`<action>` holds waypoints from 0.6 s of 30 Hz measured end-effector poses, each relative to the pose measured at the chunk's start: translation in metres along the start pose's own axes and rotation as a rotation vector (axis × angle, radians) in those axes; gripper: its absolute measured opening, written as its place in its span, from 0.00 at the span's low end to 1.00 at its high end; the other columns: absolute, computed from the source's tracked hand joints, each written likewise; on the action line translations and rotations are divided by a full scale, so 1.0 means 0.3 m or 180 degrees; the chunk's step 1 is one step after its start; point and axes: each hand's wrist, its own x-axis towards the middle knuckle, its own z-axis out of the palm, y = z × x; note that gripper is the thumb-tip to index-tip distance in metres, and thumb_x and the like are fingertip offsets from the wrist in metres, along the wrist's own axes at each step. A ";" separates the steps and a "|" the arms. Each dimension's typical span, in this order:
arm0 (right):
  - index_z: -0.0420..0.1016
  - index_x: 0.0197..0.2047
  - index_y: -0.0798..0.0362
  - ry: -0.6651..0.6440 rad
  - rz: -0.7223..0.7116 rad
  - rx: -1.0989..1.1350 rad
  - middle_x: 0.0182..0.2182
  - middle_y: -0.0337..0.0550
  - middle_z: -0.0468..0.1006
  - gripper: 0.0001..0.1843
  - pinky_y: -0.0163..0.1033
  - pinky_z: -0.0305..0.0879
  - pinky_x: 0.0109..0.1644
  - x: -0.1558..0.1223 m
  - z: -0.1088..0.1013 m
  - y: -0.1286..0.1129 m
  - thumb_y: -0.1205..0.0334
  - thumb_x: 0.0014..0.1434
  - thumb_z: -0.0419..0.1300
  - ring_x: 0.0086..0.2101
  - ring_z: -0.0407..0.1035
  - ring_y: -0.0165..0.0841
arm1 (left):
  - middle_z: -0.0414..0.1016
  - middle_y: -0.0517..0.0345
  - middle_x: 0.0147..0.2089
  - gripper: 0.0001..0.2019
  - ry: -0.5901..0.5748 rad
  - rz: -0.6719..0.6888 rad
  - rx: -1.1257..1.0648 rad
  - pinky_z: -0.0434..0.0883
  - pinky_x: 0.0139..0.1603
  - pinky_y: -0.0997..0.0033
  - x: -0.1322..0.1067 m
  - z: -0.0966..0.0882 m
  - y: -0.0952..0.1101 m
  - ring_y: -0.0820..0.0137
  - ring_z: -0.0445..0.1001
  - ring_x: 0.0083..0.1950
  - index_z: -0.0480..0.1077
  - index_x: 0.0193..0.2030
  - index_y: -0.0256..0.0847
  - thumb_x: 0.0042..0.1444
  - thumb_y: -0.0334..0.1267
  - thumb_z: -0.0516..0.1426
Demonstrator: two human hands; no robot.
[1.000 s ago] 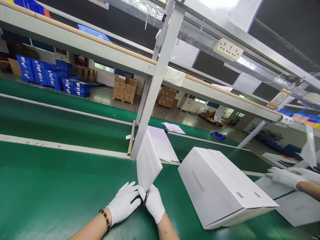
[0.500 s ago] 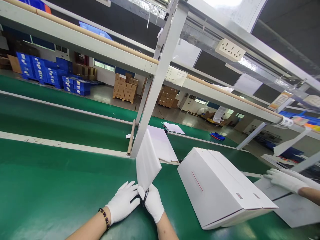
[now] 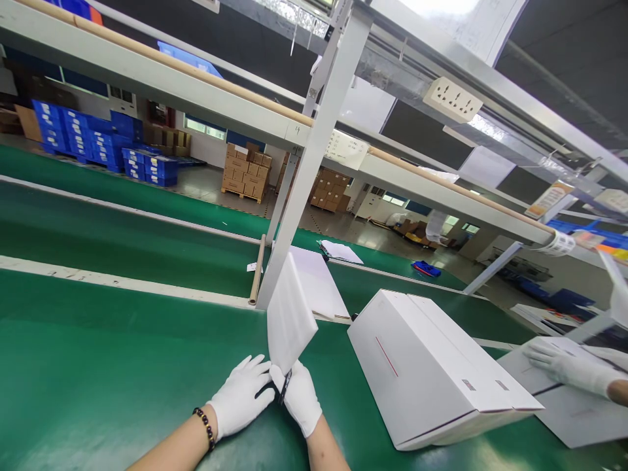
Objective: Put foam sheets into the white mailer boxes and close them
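Both my hands wear white gloves and meet low in the middle of the green bench (image 3: 98, 366). My right hand (image 3: 301, 398) is closed on the bottom edge of a thin white foam sheet (image 3: 289, 317) that stands upright, with a small dark thing pinched against it. My left hand (image 3: 243, 396) lies beside it, fingers stretched toward the sheet's lower corner and the dark thing. A beaded bracelet (image 3: 206, 428) sits on my left wrist. A long white carton (image 3: 432, 366) lies just to the right of my hands.
A grey upright post (image 3: 304, 190) rises right behind the sheet, carrying shelf rails and a socket strip (image 3: 452, 98). A co-worker's gloved hand (image 3: 564, 363) rests on flat white cardboard (image 3: 579, 412) at the far right. Blue crates (image 3: 93, 140) and brown boxes (image 3: 245, 170) stand far behind.
My hands and the foam sheet have stayed put. The co-worker's hand at the right has shifted a little right and down on the cardboard.
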 end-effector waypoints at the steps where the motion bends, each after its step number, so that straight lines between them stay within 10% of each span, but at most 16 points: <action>1: 0.74 0.39 0.54 0.0007 0.0001 -0.0004 0.32 0.47 0.81 0.14 0.38 0.70 0.37 0.000 0.000 0.000 0.53 0.57 0.56 0.32 0.75 0.37 | 0.69 0.63 0.63 0.17 -0.0007 -0.0008 -0.0007 0.52 0.70 0.42 -0.001 -0.002 0.002 0.54 0.61 0.67 0.71 0.56 0.54 0.63 0.40 0.50; 18: 0.75 0.40 0.54 0.0031 -0.0061 0.0006 0.30 0.46 0.81 0.14 0.38 0.69 0.36 -0.004 -0.006 -0.007 0.54 0.57 0.56 0.31 0.74 0.37 | 0.66 0.64 0.65 0.18 -0.0121 -0.0094 -0.0008 0.51 0.70 0.43 0.000 -0.017 0.016 0.54 0.58 0.68 0.70 0.57 0.53 0.64 0.40 0.49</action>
